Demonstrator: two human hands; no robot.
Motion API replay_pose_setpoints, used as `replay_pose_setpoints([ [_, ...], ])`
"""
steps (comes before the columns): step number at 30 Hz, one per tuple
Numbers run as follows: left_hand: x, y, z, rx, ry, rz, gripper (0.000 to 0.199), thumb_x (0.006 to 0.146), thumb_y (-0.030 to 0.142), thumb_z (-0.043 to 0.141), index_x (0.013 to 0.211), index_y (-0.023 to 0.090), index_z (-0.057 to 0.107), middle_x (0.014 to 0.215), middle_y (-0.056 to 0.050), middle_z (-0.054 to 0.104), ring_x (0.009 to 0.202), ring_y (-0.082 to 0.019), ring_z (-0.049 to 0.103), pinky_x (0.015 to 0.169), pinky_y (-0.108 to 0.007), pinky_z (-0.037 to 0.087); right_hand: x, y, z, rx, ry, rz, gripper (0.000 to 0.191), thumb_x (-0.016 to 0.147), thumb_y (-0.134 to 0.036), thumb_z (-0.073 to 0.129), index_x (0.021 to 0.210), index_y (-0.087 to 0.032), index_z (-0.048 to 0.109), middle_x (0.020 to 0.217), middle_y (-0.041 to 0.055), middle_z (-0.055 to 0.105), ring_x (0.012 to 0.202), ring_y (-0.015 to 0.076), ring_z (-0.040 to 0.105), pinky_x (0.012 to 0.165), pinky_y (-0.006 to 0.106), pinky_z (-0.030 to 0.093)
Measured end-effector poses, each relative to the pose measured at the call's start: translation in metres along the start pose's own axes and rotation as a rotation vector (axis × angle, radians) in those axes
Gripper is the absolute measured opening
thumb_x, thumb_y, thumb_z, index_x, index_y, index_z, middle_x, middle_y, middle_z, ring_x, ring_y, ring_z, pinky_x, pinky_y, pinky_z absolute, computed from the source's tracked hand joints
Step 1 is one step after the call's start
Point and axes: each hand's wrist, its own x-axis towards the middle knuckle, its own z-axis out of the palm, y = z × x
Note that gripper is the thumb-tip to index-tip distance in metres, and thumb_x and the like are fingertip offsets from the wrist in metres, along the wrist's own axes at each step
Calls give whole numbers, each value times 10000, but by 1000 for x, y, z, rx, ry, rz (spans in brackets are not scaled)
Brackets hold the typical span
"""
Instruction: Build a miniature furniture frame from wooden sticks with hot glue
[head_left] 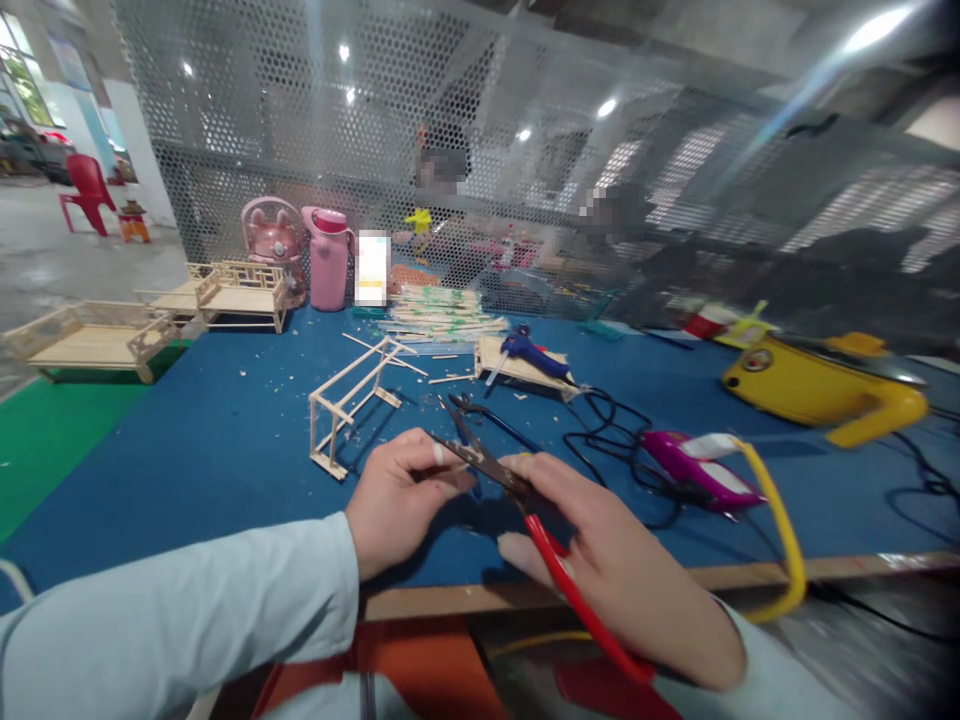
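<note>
Near the table's front edge, my right hand (600, 540) is closed round red-handled scissors (559, 570), whose dark blades point up and left. My left hand (405, 495) is pinched at the blade tips; whatever lies between its fingers is too small to make out. Just behind the hands, a thin wooden stick frame (349, 405) stands on the blue table (225, 440). Dark pliers (499, 420) lie beyond the scissors. A blue glue gun (536, 355) rests on a small wooden piece (510, 372) farther back.
Bundled sticks (442, 312) lie at the back, near a pink thermos (328, 260). Wooden models (94, 335) stand at the left. On the right are a purple device (701, 475), black cables (600, 430) and a yellow pot (810, 385). A perforated screen (300, 110) rises behind.
</note>
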Motion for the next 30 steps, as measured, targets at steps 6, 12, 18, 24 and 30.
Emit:
replay_pose_setpoints([
  [6,0,3,1,19,-30,-49,103,703,170,658,726,190,756,614,8,516,646,-126,487,690,-255,391,-2,0,2,-11,4,66,218,797,-408,561,879,-213,610,723,7,652,629,156,600,615,264,494],
  [12,1,-3,7,-48,-31,-182,241,693,150,637,924,147,707,660,24,476,607,-97,433,619,-222,383,-13,46,-1,-1,92,358,390,703,-452,591,1023,-231,560,729,20,725,639,223,680,588,300,533],
  [18,4,-9,10,-103,-79,-229,403,722,153,589,1123,179,614,681,47,435,580,-83,383,595,-219,348,-15,112,-13,-246,229,473,159,719,-350,513,834,-275,593,750,89,737,669,316,701,572,370,531],
  [24,6,-12,10,-160,-67,-264,199,768,215,550,960,167,576,683,44,415,565,-85,391,570,-227,343,1,128,-10,-339,135,362,454,759,-361,443,1068,-92,638,1010,192,704,881,336,682,787,451,535],
  [30,9,-12,7,-145,-18,-294,183,787,204,538,964,157,545,652,58,377,577,-83,339,564,-221,300,-3,123,-8,-401,196,325,398,779,-348,471,1068,-129,636,970,176,705,852,331,680,740,443,540],
])
